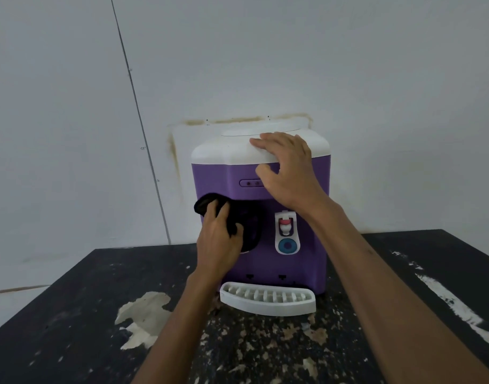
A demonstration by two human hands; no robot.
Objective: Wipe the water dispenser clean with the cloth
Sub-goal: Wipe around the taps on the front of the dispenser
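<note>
Clearly, crumpled black cloth (207, 206) touches purple dispenser (218, 178).

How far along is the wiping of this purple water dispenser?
Early to midway, I'd judge. Nothing looks clearly finished: the white top shows faint brownish smudges. In hand: the left hand grips the black cloth against the left of the front recess of the water dispenser, while the right hand rests on the top to steady it. Left: the top, the tap on the right, and the drip tray.
</note>
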